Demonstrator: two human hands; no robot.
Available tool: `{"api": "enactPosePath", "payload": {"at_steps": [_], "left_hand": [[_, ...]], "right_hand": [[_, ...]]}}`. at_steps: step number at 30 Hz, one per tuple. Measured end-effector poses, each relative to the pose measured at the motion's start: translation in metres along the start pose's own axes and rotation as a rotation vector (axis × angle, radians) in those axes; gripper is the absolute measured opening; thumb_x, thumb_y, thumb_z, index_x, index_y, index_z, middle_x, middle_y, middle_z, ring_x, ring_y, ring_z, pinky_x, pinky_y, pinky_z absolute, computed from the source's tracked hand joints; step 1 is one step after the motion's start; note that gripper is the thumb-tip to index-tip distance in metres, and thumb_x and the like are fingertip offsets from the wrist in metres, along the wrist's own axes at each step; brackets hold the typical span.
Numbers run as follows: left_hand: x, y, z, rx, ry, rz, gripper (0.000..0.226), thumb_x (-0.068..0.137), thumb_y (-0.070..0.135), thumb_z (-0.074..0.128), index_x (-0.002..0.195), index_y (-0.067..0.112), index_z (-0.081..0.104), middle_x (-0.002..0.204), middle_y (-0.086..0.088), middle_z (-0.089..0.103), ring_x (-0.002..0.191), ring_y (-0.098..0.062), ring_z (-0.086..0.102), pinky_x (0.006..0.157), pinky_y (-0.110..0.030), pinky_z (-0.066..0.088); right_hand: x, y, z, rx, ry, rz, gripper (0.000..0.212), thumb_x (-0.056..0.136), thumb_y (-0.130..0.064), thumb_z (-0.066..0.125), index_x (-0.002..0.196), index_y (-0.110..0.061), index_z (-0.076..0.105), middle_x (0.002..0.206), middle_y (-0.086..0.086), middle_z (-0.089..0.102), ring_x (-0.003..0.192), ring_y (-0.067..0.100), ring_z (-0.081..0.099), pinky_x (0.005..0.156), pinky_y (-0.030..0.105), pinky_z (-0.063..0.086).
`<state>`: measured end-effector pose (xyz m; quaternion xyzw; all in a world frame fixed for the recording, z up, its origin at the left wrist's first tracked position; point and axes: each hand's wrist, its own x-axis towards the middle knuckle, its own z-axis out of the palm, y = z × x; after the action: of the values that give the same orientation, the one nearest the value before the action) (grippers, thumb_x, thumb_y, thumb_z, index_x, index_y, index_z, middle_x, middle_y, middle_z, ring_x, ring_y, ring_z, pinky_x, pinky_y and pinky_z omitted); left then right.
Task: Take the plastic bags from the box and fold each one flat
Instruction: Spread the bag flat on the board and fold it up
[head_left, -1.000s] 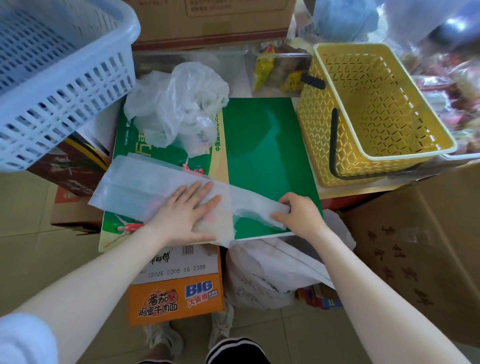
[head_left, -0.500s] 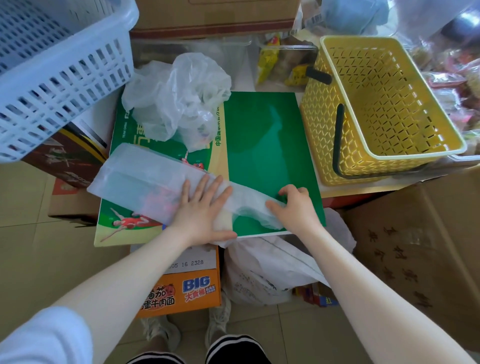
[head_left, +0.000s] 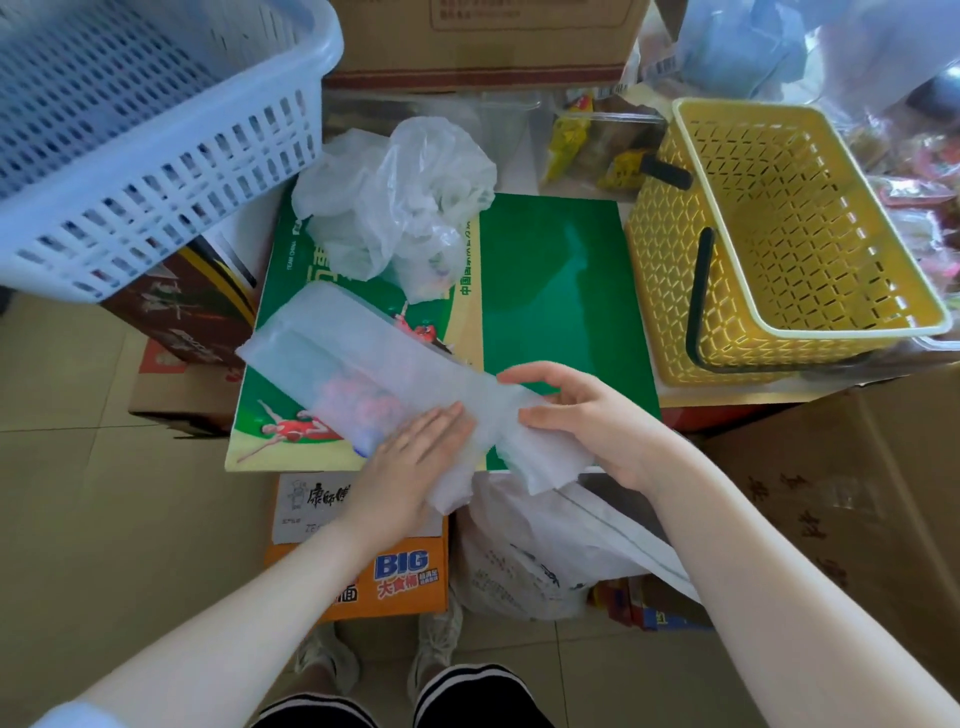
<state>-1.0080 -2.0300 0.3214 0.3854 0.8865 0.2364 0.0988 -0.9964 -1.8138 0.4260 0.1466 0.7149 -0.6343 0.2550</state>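
Yellow basket (head_left: 779, 332) bare inside | left grip (head_left: 410, 462) flat on plastic bag (head_left: 363, 374) | right grip (head_left: 587, 415) pinching it

blue basket (head_left: 156, 130) cut off at top-left, cardboard box (head_left: 483, 36) cropped above

light: bright, diffuse | glare: top right | edges: wide-angle bowed | focus: slightly soft

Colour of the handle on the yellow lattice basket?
Black: the yellow lattice plastic basket has a black handle, clearest in the head view.
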Motion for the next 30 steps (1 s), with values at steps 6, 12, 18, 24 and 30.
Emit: {"api": "enactPosePath", "payload": {"at_steps": [6, 12, 18, 24, 30], "left_hand": [[-0.019, 0.024, -0.042, -0.958, 0.018, -0.385, 0.031, 0.096, 0.023, 0.039, 0.122, 0.040, 0.044, 0.122, 0.033, 0.048, 0.111, 0.025, 0.038, 0.091, 0.001, 0.031], [-0.030, 0.000, -0.053, -1.169, 0.159, -0.628, 0.018, 0.091, 0.033, 0.048, 0.104, 0.030, 0.060, 0.105, 0.013, 0.069, 0.103, -0.006, 0.062, 0.089, -0.022, 0.046], [-0.021, -0.021, -0.049, -0.771, 0.313, -0.705, 0.024, 0.096, 0.021, 0.045, 0.114, 0.011, 0.058, 0.097, 0.000, 0.063, 0.079, -0.005, 0.058, 0.058, -0.004, 0.040], [-0.007, -0.035, -0.045, -0.550, 0.300, -0.729, 0.032, 0.096, 0.019, 0.045, 0.128, 0.015, 0.047, 0.099, -0.003, 0.061, 0.079, -0.013, 0.054, 0.061, -0.014, 0.041], [-0.016, -0.043, -0.040, 0.074, 0.327, -0.359, 0.046, 0.078, -0.008, 0.048, 0.123, 0.000, 0.050, 0.130, -0.023, 0.049, 0.118, -0.037, 0.048, 0.096, -0.040, 0.042]], "right_hand": [[0.000, -0.032, -0.001, 0.206, -0.242, -0.130, 0.034, 0.077, -0.010, 0.042, 0.102, -0.003, 0.064, 0.085, 0.008, 0.071, 0.074, 0.021, 0.064, 0.058, 0.023, 0.048], [0.047, -0.035, 0.046, -0.382, 0.179, -0.260, 0.018, 0.086, -0.002, 0.051, 0.087, -0.010, 0.067, 0.093, 0.006, 0.059, 0.080, 0.016, 0.054, 0.062, 0.014, 0.039], [0.096, -0.020, 0.086, -0.120, 0.315, -0.017, 0.033, 0.092, -0.040, 0.042, 0.080, -0.010, 0.051, 0.071, 0.002, 0.049, 0.067, 0.020, 0.046, 0.058, 0.028, 0.034], [0.110, -0.003, 0.094, -0.160, 0.392, 0.041, 0.035, 0.090, -0.044, 0.053, 0.072, -0.016, 0.045, 0.070, -0.004, 0.047, 0.061, 0.011, 0.046, 0.054, 0.025, 0.033], [0.131, -0.002, 0.096, -0.423, 0.383, 0.100, 0.037, 0.094, -0.022, 0.044, 0.059, -0.015, 0.032, 0.057, 0.001, 0.034, 0.051, 0.018, 0.031, 0.048, 0.027, 0.021]]}}
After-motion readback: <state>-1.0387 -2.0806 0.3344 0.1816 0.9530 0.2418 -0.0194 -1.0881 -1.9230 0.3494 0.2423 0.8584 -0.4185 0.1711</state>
